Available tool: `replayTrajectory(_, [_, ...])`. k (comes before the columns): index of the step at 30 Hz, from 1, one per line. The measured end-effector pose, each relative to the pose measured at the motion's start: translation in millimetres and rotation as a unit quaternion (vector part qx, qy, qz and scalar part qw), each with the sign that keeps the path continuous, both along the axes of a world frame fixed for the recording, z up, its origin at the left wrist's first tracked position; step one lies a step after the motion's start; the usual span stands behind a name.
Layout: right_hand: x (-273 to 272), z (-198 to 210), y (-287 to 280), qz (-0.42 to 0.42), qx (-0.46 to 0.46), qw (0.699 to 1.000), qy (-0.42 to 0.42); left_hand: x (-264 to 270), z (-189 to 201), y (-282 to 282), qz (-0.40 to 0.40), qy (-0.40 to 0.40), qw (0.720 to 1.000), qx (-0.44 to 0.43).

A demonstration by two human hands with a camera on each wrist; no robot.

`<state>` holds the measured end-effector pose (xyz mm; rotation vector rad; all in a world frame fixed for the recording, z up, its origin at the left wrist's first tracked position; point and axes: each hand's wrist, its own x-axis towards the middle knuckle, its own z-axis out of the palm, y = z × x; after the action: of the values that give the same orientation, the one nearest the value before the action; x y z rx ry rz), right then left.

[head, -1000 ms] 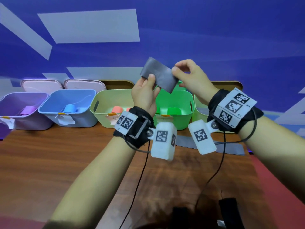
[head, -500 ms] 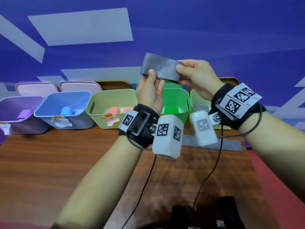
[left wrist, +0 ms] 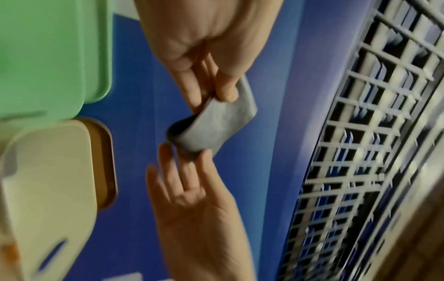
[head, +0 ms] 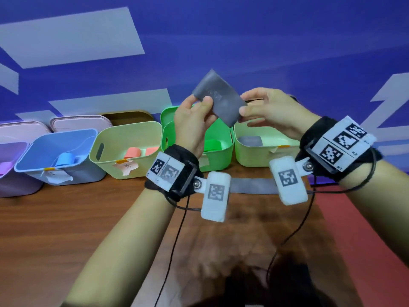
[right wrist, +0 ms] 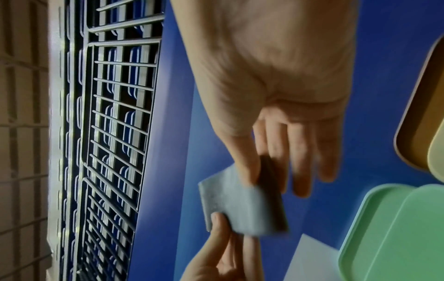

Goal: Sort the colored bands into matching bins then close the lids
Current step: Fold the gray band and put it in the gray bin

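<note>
A grey band [head: 218,99], folded flat and tilted down to the right, hangs in the air above the green bin [head: 221,156]. My left hand [head: 202,103] pinches its lower left edge between thumb and fingers. My right hand [head: 242,105] pinches its right end. The left wrist view shows my left hand [left wrist: 216,97] gripping the looped band [left wrist: 211,123]. In the right wrist view my right hand [right wrist: 254,175] has its thumb on the band [right wrist: 242,207]. Another grey band [head: 251,140] lies in the pale green bin [head: 254,160] at the right. A third grey band [head: 250,186] lies flat on the table.
Open bins stand in a row at the table's back: purple [head: 13,185], blue [head: 55,138] holding a blue band [head: 65,159], and yellow-green [head: 128,134] holding orange bands [head: 132,152]. Their lids [head: 79,122] lean behind them. Cables hang from both wrists.
The grey band has turned from level to tilted, its right end dropping. Both hands kept hold of it and shifted slightly with it.
</note>
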<state>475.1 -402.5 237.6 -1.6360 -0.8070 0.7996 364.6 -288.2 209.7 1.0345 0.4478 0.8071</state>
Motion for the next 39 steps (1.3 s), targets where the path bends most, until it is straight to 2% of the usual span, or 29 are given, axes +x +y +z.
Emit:
replayTrajectory(3, [16, -8, -15, 0.027, -0.058, 0.997, -0.052, 11, -8, -2, 0.006, 0.126, 0.985, 0.121])
replayTrajectory(6, [28, -20, -19, -0.028, -0.056, 0.994, -0.086, 30, -18, -8, -0.043, 0.229, 0.941, 0.244])
replayTrajectory(8, [38, -30, -19, -0.073, -0.052, 0.99, -0.108, 45, -22, -10, -0.069, 0.279, 0.911, 0.295])
replayTrajectory(12, [60, -39, -23, -0.087, -0.039, 0.985, -0.146, 77, -16, -8, -0.109, 0.31, 0.876, 0.354])
replayTrajectory(15, [75, -41, -29, -0.114, -0.019, 0.986, -0.123, 95, -10, -10, -0.157, 0.323, 0.852, 0.381])
replayTrajectory(20, [93, -56, -40, -0.173, 0.018, 0.984, 0.036, 113, -16, -19, -0.189, 0.309, 0.877, 0.316])
replayTrajectory(24, [106, -74, -50, -0.214, 0.063, 0.959, 0.174, 112, -42, -23, -0.204, 0.325, 0.891, 0.244])
replayTrajectory(28, [115, -94, -56, -0.218, 0.07, 0.941, 0.247, 116, -62, -28, -0.207, 0.257, 0.939, 0.1])
replayTrajectory(30, [118, -101, -59, -0.206, 0.071, 0.94, 0.264, 120, -67, -30, -0.179, 0.232, 0.953, 0.072])
replayTrajectory(33, [121, -109, -63, -0.192, 0.075, 0.938, 0.279, 125, -73, -34, -0.138, 0.202, 0.965, 0.095])
replayTrajectory(36, [126, -116, -66, -0.184, 0.074, 0.936, 0.29, 131, -81, -36, -0.115, 0.193, 0.961, 0.159])
replayTrajectory(39, [135, -123, -71, -0.163, 0.038, 0.947, 0.275, 138, -88, -35, -0.099, 0.206, 0.954, 0.193])
